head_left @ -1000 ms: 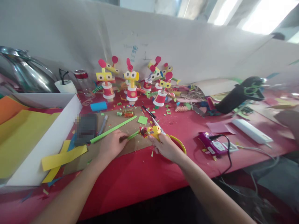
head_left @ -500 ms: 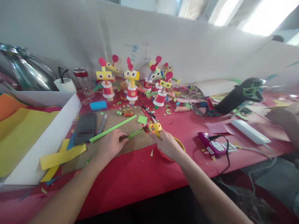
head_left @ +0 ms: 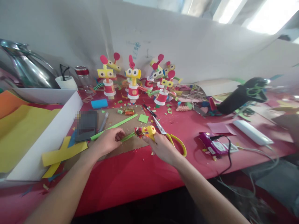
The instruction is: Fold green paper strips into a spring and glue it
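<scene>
Coloured paper is held in the white box at left. Over the desk, a green strip is pinched by the left fingers, a glue gun gripped by the right fingers.

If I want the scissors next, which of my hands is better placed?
Probably your right hand: it is nearer the scissors, though it would first have to put down the yellow glue gun. Your left hand, holding a green strip, is farther away.
</scene>
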Available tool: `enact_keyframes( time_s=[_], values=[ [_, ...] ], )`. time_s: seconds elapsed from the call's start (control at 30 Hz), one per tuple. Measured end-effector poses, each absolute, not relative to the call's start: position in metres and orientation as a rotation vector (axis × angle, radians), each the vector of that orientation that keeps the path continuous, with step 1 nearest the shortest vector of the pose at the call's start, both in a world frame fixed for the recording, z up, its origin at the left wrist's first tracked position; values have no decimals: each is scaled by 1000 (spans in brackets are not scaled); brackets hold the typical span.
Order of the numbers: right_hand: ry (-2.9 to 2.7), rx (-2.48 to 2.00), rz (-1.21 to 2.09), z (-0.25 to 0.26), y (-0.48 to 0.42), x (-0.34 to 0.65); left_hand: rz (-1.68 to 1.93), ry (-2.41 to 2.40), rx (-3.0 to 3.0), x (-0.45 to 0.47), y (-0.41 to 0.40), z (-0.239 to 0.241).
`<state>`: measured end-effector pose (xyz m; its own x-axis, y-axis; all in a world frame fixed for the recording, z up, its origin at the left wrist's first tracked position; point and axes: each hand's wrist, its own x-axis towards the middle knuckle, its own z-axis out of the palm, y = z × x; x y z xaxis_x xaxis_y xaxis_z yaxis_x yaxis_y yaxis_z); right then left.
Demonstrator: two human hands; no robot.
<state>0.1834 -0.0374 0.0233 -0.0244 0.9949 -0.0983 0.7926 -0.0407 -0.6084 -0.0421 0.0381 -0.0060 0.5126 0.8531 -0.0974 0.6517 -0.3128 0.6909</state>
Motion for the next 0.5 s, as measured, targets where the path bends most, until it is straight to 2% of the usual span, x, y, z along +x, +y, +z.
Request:
enact_keyframes(
  time_s=[0.17, 0.5],
  values=[
    [-1880, -1835, 818, 24, -40, 178, 384, 1218, 2032, -44, 41, -11],
    [-1863, -2010, 507, 20, -29, 200, 347, 1309, 2091, -39, 36, 1]
  ],
)
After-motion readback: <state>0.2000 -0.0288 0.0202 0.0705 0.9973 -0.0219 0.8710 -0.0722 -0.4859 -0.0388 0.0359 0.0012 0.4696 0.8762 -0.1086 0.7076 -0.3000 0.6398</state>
